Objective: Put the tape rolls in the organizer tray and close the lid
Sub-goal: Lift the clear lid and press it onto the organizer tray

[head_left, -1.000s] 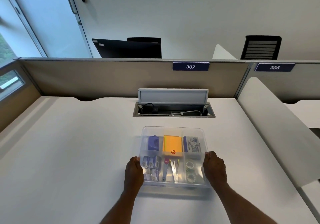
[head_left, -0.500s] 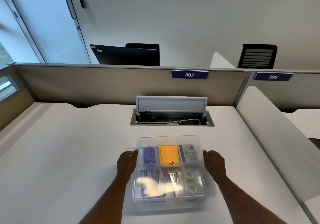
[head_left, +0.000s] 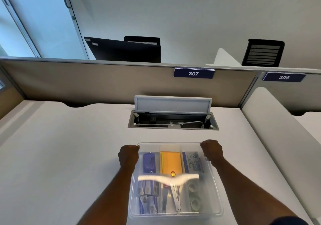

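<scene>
A clear plastic organizer tray [head_left: 216, 198] lies on the white desk in front of me, with its clear lid [head_left: 171, 145] on top. Two clear tape rolls [head_left: 194, 196] sit in the near right compartment, one behind the other. Other compartments hold a blue stapler, an orange pad, a labelled box, staple packs and scissors. My left hand [head_left: 128, 156] is curled over the lid's far left corner. My right hand [head_left: 212, 151] is curled over the far right corner. Both press on the lid's edge.
An open cable hatch [head_left: 172, 120] with a raised flap is set into the desk behind the tray. A beige partition [head_left: 104, 80] with the sign 307 closes the back. A white divider panel [head_left: 281, 131] runs along the right side.
Both hands have slid from the tray's near sides up to its far corners. The tray now lies closer to me in the view, and the camera has tilted.
</scene>
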Tool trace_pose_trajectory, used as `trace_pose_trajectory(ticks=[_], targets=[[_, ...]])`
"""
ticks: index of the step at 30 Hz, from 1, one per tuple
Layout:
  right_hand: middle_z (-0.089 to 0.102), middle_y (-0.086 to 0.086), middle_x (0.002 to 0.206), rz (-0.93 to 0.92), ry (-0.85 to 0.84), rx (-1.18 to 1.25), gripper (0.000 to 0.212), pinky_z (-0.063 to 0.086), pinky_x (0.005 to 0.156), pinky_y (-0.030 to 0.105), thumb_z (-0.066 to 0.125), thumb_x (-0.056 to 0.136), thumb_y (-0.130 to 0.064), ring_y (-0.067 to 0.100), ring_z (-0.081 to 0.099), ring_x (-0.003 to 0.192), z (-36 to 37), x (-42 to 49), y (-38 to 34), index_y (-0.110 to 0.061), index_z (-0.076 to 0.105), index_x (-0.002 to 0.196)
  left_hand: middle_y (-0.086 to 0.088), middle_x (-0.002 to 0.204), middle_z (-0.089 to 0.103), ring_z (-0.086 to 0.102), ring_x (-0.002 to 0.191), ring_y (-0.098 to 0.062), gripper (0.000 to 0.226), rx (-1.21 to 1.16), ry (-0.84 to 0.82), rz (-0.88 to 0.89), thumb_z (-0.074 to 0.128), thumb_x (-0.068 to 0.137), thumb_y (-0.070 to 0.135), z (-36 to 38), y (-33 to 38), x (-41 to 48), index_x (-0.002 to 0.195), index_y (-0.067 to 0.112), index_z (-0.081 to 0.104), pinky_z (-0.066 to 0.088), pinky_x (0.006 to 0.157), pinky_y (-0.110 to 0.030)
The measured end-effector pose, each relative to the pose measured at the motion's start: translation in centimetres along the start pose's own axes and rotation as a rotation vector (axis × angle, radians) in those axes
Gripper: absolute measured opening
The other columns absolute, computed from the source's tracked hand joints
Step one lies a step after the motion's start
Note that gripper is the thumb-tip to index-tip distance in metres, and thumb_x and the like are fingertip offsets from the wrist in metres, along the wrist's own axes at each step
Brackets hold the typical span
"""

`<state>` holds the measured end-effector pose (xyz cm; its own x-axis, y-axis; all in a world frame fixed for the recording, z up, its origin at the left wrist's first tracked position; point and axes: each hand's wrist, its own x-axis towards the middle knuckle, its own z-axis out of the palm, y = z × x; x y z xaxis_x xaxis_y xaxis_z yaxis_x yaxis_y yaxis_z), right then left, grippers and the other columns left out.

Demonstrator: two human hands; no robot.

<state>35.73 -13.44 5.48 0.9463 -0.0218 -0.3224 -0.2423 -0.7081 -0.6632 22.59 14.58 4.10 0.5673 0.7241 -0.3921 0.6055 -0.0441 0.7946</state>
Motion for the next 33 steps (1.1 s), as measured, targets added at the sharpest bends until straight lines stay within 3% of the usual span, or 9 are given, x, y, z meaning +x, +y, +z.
trace_pose_trajectory(ticks=[5,13,17,24,26,28,30,33], targets=[[0.073,0.015,0.078,-0.021,0.068,0.060,0.025,0.058,0.083,0.045,0.058,0.087,-0.020,0.035,0.069,0.077,0.5,-0.4,0.7,-0.002,0.072,0.077,-0.024,0.091,0.073,0.067,0.090,-0.040,0.026,0.139,0.090,0.143,0.066,0.087,0.021,0.5,0.3,-0.2,0.082,-0.004,0.073,0.050,0.083,-0.038],[0.075,0.010,0.088,-0.011,0.061,0.135,0.020,0.055,0.089,0.045,0.061,0.086,-0.025,0.034,0.069,0.089,0.6,-0.3,1.0,-0.013,0.077,0.086,-0.023,0.080,0.073,0.067,0.075,-0.035,0.030,0.114,0.140,0.150,0.068,0.086,0.022,0.7,0.3,0.0,0.069,-0.004,0.070,0.040,0.071,-0.028],[0.066,0.000,0.077,-0.018,0.072,0.136,0.024,0.053,0.088,0.043,0.060,0.086,-0.026,0.027,0.064,0.081,0.8,-0.4,1.3,-0.025,0.065,0.063,-0.022,0.078,0.073,0.067,0.074,-0.035,0.033,0.150,0.144,0.172,0.067,0.086,0.023,0.6,0.2,0.2,0.068,-0.004,0.069,0.041,0.070,-0.029],[0.075,0.012,0.101,-0.049,0.059,0.115,0.020,0.051,0.092,0.041,0.057,0.090,-0.027,0.032,0.068,0.096,0.7,-0.6,1.3,-0.018,0.073,0.080,-0.022,0.079,0.073,0.061,0.066,-0.025,0.031,0.144,0.176,0.193,0.066,0.088,0.021,1.0,0.3,0.0,0.073,-0.006,0.068,0.043,0.072,-0.029],[0.074,0.011,0.107,-0.060,0.074,0.090,0.024,0.052,0.096,0.042,0.057,0.091,-0.027,0.031,0.068,0.099,0.6,-0.7,1.3,-0.011,0.075,0.095,-0.021,0.081,0.073,0.066,0.072,-0.028,0.029,0.157,0.161,0.232,0.063,0.090,0.019,1.1,0.3,-0.1,0.076,-0.006,0.068,0.045,0.073,-0.029],[0.072,0.012,0.113,-0.076,0.081,0.009,0.028,0.051,0.099,0.039,0.057,0.093,-0.027,0.030,0.066,0.104,0.4,-0.7,1.1,-0.008,0.073,0.104,-0.022,0.097,0.072,0.068,0.092,-0.034,0.027,0.159,0.136,0.248,0.061,0.092,0.020,1.2,0.4,-0.5,0.092,-0.006,0.069,0.048,0.085,-0.035],[0.068,0.011,0.119,-0.102,0.099,-0.146,0.031,0.048,0.097,0.037,0.054,0.094,-0.029,0.029,0.063,0.110,0.4,-1.0,0.5,-0.007,0.068,0.111,-0.023,0.123,0.063,0.058,0.115,-0.036,0.039,0.183,0.085,0.259,0.058,0.093,0.024,1.1,0.6,-1.0,0.119,-0.004,0.058,0.043,0.100,-0.041],[0.061,0.012,0.121,-0.180,0.185,-0.418,0.040,0.050,0.091,0.039,0.048,0.095,-0.040,0.029,0.058,0.111,1.1,-2.0,0.0,-0.010,0.057,0.120,-0.021,0.144,0.045,0.042,0.133,-0.034,0.058,0.388,0.025,0.399,0.052,0.095,0.035,1.5,0.4,-1.3,0.138,-0.001,0.037,0.036,0.108,-0.041]])
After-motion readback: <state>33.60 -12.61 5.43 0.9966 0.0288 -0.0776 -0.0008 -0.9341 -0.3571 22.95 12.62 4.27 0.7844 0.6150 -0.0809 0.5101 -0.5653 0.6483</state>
